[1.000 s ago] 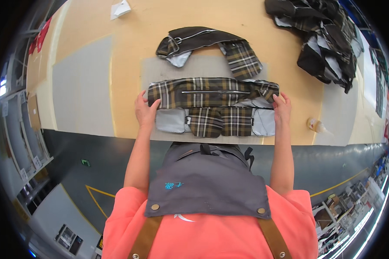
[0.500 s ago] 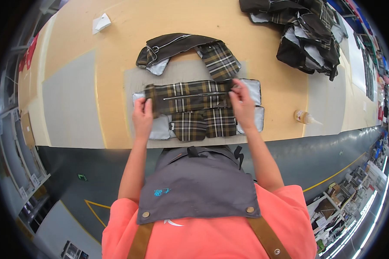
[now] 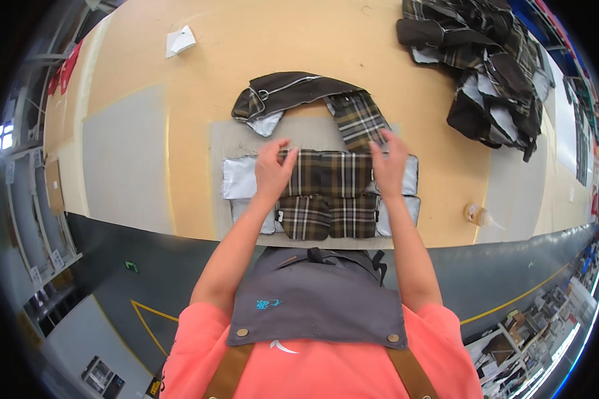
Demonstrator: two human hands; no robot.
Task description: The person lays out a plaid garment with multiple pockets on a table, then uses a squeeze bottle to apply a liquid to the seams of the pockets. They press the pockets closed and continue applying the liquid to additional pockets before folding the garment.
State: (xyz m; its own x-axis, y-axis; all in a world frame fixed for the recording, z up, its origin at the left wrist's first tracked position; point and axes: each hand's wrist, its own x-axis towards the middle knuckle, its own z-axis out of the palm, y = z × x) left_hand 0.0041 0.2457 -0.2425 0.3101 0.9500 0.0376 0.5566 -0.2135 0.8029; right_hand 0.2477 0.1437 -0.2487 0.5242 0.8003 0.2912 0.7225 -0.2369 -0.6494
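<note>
Plaid panel (image 3: 339, 174) lies on the grey patch (image 3: 306, 138) of the tan table (image 3: 442, 173), L hand (image 3: 273, 174) over its left end, R hand (image 3: 390, 165) over its right, thumbs & fingers apart, can't tell if touching cloth. Blue lettering (image 3: 265, 304), blurry, on the grey apron (image 3: 319, 322); dark floor (image 3: 160, 249) w/ yellow lines (image 3: 154, 311), cluttered shelves (image 3: 512, 326) far R.

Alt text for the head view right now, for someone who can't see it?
A person's left hand and right hand are at opposite sides of a plaid fabric piece with silvery ends on a tan table. Nearer the person lies a smaller plaid section; beyond, a curved dark-and-plaid piece; at far right, a fabric heap.
</note>
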